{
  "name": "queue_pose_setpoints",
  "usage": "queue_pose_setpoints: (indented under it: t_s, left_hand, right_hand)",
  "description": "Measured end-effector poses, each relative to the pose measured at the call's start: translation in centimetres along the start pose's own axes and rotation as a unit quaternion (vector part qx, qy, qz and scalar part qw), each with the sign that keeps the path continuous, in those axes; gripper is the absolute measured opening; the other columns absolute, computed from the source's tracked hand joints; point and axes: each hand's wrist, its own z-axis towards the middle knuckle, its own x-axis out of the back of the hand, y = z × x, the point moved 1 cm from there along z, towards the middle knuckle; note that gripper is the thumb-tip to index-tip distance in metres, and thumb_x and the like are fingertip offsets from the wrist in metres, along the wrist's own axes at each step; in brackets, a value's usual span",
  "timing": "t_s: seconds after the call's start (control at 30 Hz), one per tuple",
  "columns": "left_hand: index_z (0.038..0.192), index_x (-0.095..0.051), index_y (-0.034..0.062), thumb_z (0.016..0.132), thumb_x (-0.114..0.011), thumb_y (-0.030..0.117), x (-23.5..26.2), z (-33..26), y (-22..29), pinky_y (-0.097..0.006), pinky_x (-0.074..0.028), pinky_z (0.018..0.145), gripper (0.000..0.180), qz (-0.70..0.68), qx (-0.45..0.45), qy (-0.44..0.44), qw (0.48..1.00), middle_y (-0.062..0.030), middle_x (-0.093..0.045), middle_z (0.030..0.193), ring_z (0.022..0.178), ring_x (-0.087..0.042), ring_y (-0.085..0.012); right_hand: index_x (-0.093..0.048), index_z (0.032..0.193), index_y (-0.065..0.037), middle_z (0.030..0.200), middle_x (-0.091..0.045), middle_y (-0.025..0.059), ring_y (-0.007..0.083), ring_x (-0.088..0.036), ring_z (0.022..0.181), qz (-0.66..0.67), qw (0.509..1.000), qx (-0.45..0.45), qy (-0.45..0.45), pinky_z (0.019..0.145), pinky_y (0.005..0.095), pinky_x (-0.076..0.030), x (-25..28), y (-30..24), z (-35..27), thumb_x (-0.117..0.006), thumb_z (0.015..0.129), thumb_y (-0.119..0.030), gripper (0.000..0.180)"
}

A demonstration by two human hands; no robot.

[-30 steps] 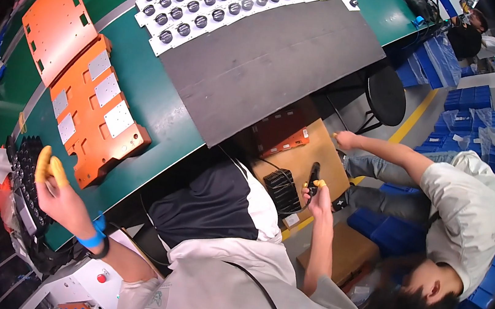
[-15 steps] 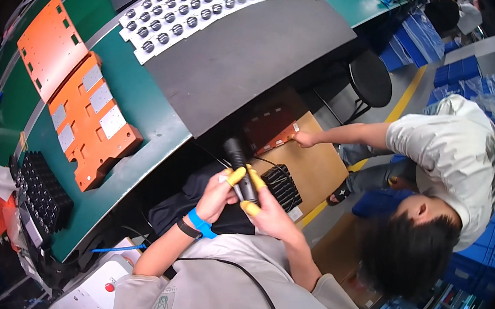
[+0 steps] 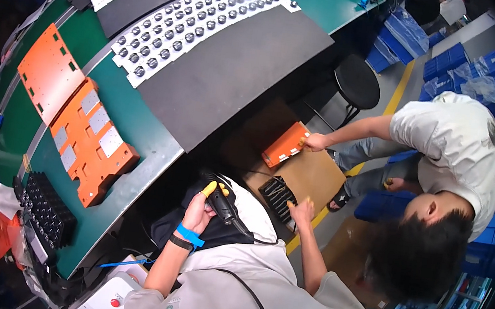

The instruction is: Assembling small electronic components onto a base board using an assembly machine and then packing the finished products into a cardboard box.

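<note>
My left hand (image 3: 196, 211), with yellow finger covers and a blue wrist strap, is closed around a corded black power screwdriver (image 3: 222, 206). The tool tilts, its cord end lying over my lap. My right hand (image 3: 301, 212) reaches to the edge of a black slotted tray (image 3: 277, 195), its fingers apart and nothing visible in them. That tray rests on a brown cardboard surface (image 3: 317, 178). Beyond it, another person's hand (image 3: 316, 142) holds an orange panel (image 3: 286, 145) tilted up at its edge.
To the left, a green table (image 3: 145, 170) carries an orange fixture (image 3: 85, 141) with grey plates, a black tray (image 3: 48, 207) and a dark mat (image 3: 231, 84) with rows of black round parts (image 3: 177, 45). A black stool (image 3: 357, 81) and blue crates (image 3: 401, 37) stand beyond.
My right hand has left the screwdriver and moved right to the black tray. The tool has dropped toward my lap in my left hand. The other person's orange panel has risen into fuller view.
</note>
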Motion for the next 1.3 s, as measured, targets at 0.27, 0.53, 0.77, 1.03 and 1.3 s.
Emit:
queue_pose_setpoints:
  t_s: [0.27, 0.53, 0.77, 1.03, 1.3]
  left_hand:
    - [0.107, -0.069, 0.0096, 0.103, -0.051, 0.032, -0.8, 0.2, -0.1, -0.016, -0.032, 0.048, 0.029, 0.033, -0.033, -0.119, 0.992, 0.004, -0.07, 0.088, 0.057, -0.05, 0.0007]
    - [0.113, -0.067, 0.0035, 0.105, -0.048, 0.031, -0.9, -0.7, 0.8, -0.02, -0.052, 0.071, 0.035, 0.02, -0.008, -0.126, 0.992, -0.0026, -0.072, 0.098, 0.081, -0.067, -0.0082]
    - [0.119, -0.066, 0.0041, 0.105, -0.045, 0.032, 0.3, 0.1, 1.3, -0.023, -0.053, 0.072, 0.037, -0.003, -0.017, -0.124, 0.992, -0.0044, -0.073, 0.103, 0.084, -0.069, -0.0094]
    - [0.117, -0.067, 0.0084, 0.102, -0.053, 0.032, 5.7, 4.0, 2.1, -0.031, -0.054, 0.075, 0.032, -0.048, -0.039, -0.074, 0.995, -0.0068, -0.074, 0.102, 0.086, -0.069, -0.0149]
    - [0.113, -0.065, 0.0038, 0.095, -0.065, 0.021, 7.2, 4.3, 1.5, -0.032, -0.058, 0.071, 0.025, -0.226, -0.035, 0.005, 0.974, -0.0102, -0.073, 0.102, 0.078, -0.069, -0.0193]
  right_hand:
    - [-0.06, 0.081, 0.002, 0.066, -0.061, 0.0144, 0.025, -0.062, 0.055, 0.351, 0.85, -0.227, -0.322, 0.043, 0.0392, -0.049, -16.2, 17.6, 2.9, -0.054, 0.081, -0.001, 0.007]
    - [-0.064, 0.115, -0.001, 0.069, -0.057, -0.0005, 0.0092, -0.05, 0.053, 0.417, 0.886, -0.011, -0.204, 0.045, 0.0248, -0.037, -2.6, 4.5, 0.7, -0.054, 0.098, -0.012, 0.022]
    - [-0.062, 0.124, -0.001, 0.101, -0.067, 0.0195, 0.0286, -0.063, 0.094, 0.172, 0.889, 0.345, -0.245, 0.082, 0.0383, -0.05, 5.5, -11.0, -1.8, -0.057, 0.095, -0.02, 0.035]
    - [-0.069, 0.105, 0.0, 0.103, -0.067, 0.0268, 0.0415, -0.064, 0.103, 0.101, 0.875, 0.409, -0.239, 0.088, 0.0475, -0.052, 1.9, -24.3, -0.1, -0.057, 0.089, -0.029, 0.035]
    - [-0.056, 0.104, 0.0, 0.085, -0.069, 0.0154, 0.0225, -0.07, 0.071, 0.76, 0.586, 0.192, -0.205, 0.062, 0.0322, -0.059, 16.5, -27.1, 4.1, -0.035, 0.103, -0.055, 0.058]
